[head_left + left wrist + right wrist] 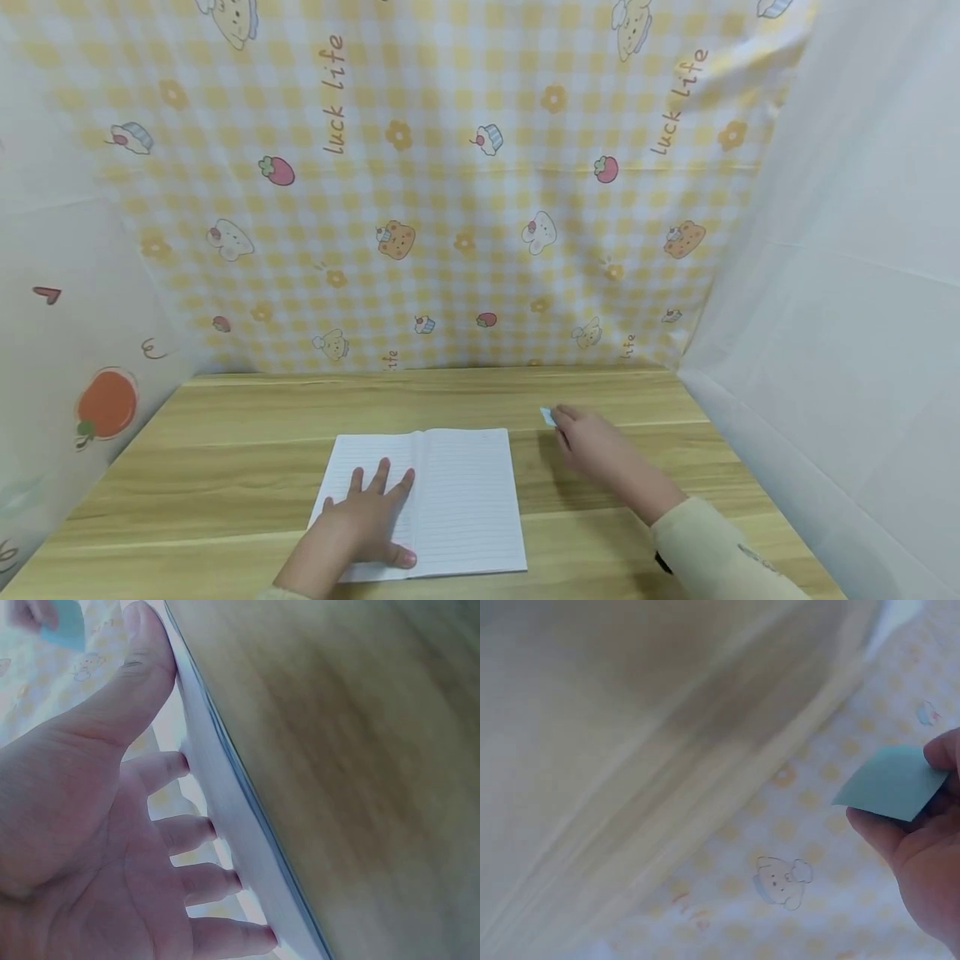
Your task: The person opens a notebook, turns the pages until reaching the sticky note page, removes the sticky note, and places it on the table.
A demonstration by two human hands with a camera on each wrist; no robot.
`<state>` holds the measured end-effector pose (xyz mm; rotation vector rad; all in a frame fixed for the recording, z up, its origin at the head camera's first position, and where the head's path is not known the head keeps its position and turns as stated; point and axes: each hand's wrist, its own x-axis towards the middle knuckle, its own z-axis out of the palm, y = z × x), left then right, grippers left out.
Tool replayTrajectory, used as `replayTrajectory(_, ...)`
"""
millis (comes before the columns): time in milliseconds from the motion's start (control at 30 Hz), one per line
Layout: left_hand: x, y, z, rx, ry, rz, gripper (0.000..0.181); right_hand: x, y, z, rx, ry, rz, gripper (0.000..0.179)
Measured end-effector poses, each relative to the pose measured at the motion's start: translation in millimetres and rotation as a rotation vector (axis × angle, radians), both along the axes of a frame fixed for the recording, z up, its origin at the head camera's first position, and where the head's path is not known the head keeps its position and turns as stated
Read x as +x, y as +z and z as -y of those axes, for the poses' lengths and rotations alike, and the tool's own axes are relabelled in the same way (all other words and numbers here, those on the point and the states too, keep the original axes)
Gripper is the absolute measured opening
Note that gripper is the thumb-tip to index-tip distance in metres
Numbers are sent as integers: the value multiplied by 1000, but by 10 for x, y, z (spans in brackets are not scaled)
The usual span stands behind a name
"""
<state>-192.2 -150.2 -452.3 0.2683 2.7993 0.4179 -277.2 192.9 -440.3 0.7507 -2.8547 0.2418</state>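
Note:
An open lined notebook (468,500) lies on the wooden table, both white pages facing up. My left hand (362,521) rests on its left page with the fingers spread and the thumb near the centre fold. In the left wrist view the fingertips (196,829) press down on the page by the notebook's edge. Off to the notebook's right, my right hand (592,446) is raised over the table and pinches a small light-blue sticky note (892,782) between thumb and fingers. One corner of the note points toward the left in the head view.
The wooden table (225,467) runs back to a yellow-checked cloth (450,192) hanging behind it. White cloth walls stand at the left (45,208) and right (847,275) sides of the table.

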Motion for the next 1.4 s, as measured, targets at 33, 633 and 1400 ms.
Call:
replayTrajectory(33, 2, 2, 4, -2, 1, 0, 114, 34, -31, -42, 74, 18, -29, 35)
replayTrajectory(633, 22, -35, 1, 10, 1, 10, 113, 243, -357, -119, 325, 151, -128, 33)
replayTrajectory(1400, 18, -27, -13, 1, -4, 5, 115, 284, -322, -145, 313, 135, -16, 33)
